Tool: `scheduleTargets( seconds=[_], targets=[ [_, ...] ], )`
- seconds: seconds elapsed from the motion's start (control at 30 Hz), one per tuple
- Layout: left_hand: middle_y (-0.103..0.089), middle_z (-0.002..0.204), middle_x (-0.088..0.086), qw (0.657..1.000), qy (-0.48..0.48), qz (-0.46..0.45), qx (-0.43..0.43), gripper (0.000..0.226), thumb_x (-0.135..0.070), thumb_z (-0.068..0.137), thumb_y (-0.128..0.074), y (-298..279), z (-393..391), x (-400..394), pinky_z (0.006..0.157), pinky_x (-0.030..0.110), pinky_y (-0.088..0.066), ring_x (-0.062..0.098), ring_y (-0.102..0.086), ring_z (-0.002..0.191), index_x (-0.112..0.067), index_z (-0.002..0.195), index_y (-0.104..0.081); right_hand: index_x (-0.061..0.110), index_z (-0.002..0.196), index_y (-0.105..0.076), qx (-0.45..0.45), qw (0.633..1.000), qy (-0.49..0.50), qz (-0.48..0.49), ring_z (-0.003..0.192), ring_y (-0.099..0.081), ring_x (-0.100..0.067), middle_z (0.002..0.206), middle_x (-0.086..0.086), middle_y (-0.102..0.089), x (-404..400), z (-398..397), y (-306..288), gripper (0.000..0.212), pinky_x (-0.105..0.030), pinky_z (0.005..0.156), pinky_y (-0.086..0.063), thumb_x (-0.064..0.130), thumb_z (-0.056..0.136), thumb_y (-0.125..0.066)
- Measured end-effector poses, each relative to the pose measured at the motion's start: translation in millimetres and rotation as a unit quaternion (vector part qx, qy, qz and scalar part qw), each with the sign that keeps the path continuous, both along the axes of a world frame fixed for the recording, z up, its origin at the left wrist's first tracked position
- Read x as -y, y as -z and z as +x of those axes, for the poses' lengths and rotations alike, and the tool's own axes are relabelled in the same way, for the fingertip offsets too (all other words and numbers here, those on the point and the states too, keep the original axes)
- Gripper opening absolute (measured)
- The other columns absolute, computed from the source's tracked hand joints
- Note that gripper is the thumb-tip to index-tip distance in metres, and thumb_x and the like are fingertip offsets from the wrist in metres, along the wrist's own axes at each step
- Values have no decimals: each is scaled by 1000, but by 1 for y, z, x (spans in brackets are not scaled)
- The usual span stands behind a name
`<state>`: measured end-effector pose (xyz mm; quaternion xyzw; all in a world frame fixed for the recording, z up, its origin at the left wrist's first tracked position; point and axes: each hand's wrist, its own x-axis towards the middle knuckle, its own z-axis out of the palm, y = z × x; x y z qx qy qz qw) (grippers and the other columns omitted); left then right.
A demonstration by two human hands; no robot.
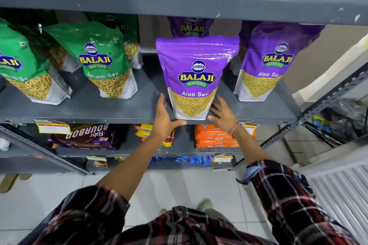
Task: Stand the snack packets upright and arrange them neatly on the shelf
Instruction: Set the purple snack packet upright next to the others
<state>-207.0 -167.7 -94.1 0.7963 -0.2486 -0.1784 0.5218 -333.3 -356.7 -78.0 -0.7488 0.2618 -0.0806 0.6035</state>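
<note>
The purple packet (194, 77) stands up at the front of the grey shelf (99, 109); the left hand (164, 119) and right hand (222, 114) sit open beside it, holding nothing; next, maybe nudge it straight.

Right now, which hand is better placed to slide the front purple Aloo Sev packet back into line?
Probably the left hand: its thumb wraps under the Aloo Sev packet base; the right hand sits open beside it.
</note>
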Motion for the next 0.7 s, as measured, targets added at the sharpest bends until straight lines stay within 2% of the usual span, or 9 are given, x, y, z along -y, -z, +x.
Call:
scheduleTargets(
  seconds=[0.1, 0.17, 0.23, 0.27, 0.33, 0.43, 0.57, 0.63, 0.7],
  targets=[
    [-46, 103, 1, 992, -106, -48, 52, 65, -31, 73, -77, -10, -39, -7, 71, 26, -43, 11, -49, 83, -7, 119, -38, 6, 121, -50, 10, 993, 96, -73, 108, -59, -38, 114, -21, -62, 24, -16, 0, 40, -38, 89, -50, -9, 84, -54],
    [-46, 86, -5, 995, -33, -26, 87, 41, -31, 81, -69, -21, -66, 5, 68, 29, -42, 10, -46, 72, -8, 105, -45, 11, 98, -62, 23, 970, 195, -141, 89, -66, -33, 91, -19, -70, 39, -29, -4, 24, -34, 83, -54, -5, 84, -53],
    [-52, 93, 0, 987, 108, 3, 119, 30, -32, 86, -63, -27, -82, 34, 73, 29, -41, 11, -48, 79, -11, 104, -50, 10, 92, -63, 52, 927, 333, -163, 78, -60, -23, 88, -19, -69, 55, -41, -10, 25, -13, 71, -50, -6, 83, -46],
    [-55, 102, 4, 979, 166, 7, 119, 33, -32, 87, -63, -29, -87, 53, 78, 30, -43, 11, -50, 87, -11, 108, -50, 7, 94, -61, 76, 901, 394, -164, 78, -57, -20, 92, -20, -68, 67, -47, -14, 23, -11, 68, -47, -5, 83, -45],
    [-51, 126, 6, 969, 222, 7, 111, 52, -34, 85, -65, -34, -94, 96, 93, 36, -45, 12, -51, 107, -12, 126, -42, 5, 102, -55, 117, 878, 439, -153, 80, -53, -17, 99, -20, -61, 98, -55, -17, 20, -23, 74, -48, -2, 85, -49],
    [-20, 154, 16, 978, 200, -6, 59, 100, -27, 76, -75, -45, -92, 160, 114, 38, -27, 24, -28, 139, -4, 146, -8, 5, 134, -30, 109, 931, 343, -64, 106, -49, -23, 126, -11, -41, 151, -63, -17, 60, -22, 82, -52, -4, 82, -59],
    [0, 157, 22, 989, 144, 14, 8, 146, -36, 54, -87, -44, -64, 229, 118, 43, -16, 31, -13, 145, -4, 141, 26, 18, 144, 16, -33, 982, 143, -119, 133, -36, -26, 150, -12, -28, 195, -71, -9, 114, -45, 110, -34, 10, 75, -74],
    [4, 158, 17, 989, 138, 44, -9, 149, -32, 54, -88, -38, -54, 245, 118, 43, -18, 28, -10, 146, -5, 140, 30, 11, 144, 14, -26, 983, 95, -154, 143, -19, -24, 157, -11, -11, 209, -70, -8, 122, -42, 117, -24, 16, 67, -80],
    [-5, 157, 18, 988, 139, 74, -1, 141, -21, 56, -88, -35, -49, 252, 114, 39, -27, 28, -18, 144, -3, 144, 21, 9, 145, 2, -14, 985, 51, -167, 141, -22, -21, 155, -10, -17, 224, -66, -8, 121, -33, 116, -27, 24, 60, -82]
  ],
)
